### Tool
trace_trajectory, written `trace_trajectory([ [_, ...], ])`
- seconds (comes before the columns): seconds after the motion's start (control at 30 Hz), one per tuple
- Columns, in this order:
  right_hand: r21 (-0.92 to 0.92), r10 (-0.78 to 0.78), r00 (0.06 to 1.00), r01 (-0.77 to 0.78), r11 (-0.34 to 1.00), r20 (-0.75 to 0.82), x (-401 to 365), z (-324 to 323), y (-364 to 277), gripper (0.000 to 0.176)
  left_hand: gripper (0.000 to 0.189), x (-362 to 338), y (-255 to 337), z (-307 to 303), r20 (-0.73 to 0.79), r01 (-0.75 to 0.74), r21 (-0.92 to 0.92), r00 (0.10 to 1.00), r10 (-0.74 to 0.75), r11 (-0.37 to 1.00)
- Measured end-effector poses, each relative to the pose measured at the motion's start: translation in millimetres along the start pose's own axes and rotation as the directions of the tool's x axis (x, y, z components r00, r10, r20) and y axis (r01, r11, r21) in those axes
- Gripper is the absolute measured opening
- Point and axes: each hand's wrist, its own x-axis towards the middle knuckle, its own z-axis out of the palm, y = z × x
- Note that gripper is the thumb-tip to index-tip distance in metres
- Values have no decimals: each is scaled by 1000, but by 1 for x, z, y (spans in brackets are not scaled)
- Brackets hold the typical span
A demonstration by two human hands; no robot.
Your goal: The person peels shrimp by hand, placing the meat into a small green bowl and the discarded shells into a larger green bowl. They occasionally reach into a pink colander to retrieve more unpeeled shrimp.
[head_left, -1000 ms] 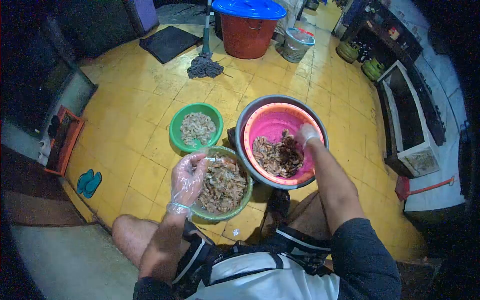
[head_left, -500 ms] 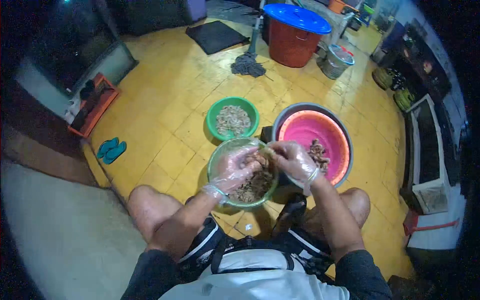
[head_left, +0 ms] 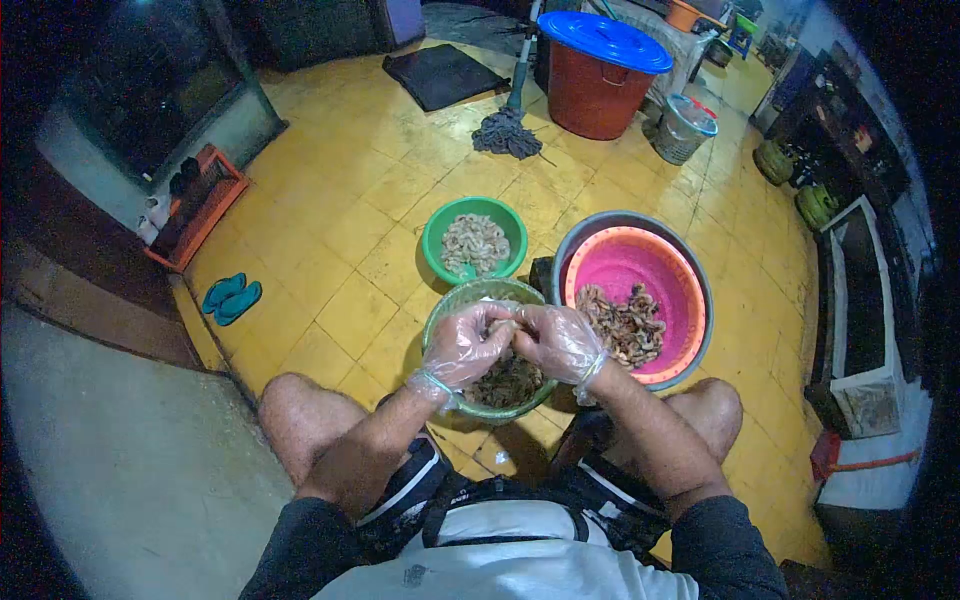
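Observation:
Both my hands wear clear plastic gloves and meet above a pale green bowl (head_left: 437,318) of brownish shrimp shells (head_left: 507,383). My left hand (head_left: 464,345) is closed, its thumb and fingers pinching a small shrimp, mostly hidden by the fingers. My right hand (head_left: 562,343) pinches the same shrimp from the other side, fingertips touching the left's. Beyond them, a bright green bowl (head_left: 433,243) holds pale peeled shrimp (head_left: 474,243). On the right, a pink basin with an orange rim (head_left: 692,300) sits inside a grey tub (head_left: 707,285) and contains a pile of unpeeled shrimp (head_left: 630,325).
A mop (head_left: 507,135), a red bin with a blue lid (head_left: 600,95) and a grey pail (head_left: 684,135) stand farther off on the yellow tiles. Teal flip-flops (head_left: 232,298) and an orange rack (head_left: 205,215) are at left. A white-framed cabinet (head_left: 860,310) is at right.
My right hand has come left, away from the pink basin's edge, to meet my left hand. More of the shrimp in the basin now shows. The view has shifted slightly.

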Motion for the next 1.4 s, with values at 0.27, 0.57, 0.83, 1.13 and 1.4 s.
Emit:
trace_trajectory([
  [0.27,10,150,988,-150,989,40,9,1,23,27,19,16,-19,-17,-149,61,-30,987,-64,998],
  [0.57,169,-182,974,204,964,-135,2,3,9,21,18,10,-17,-4,-89,-49,-72,995,42,996],
  [0.83,98,-49,990,62,993,-133,4,13,11,16,16,6,-7,-3,-88,-116,96,988,125,989],
  [1.13,102,60,992,-48,994,-114,7,-6,25,15,20,15,-22,-27,-146,50,-35,988,-55,998],
  [1.4,-4,-170,985,170,985,-6,4,-3,23,23,34,16,-23,-18,-76,79,-375,990,-115,924],
])
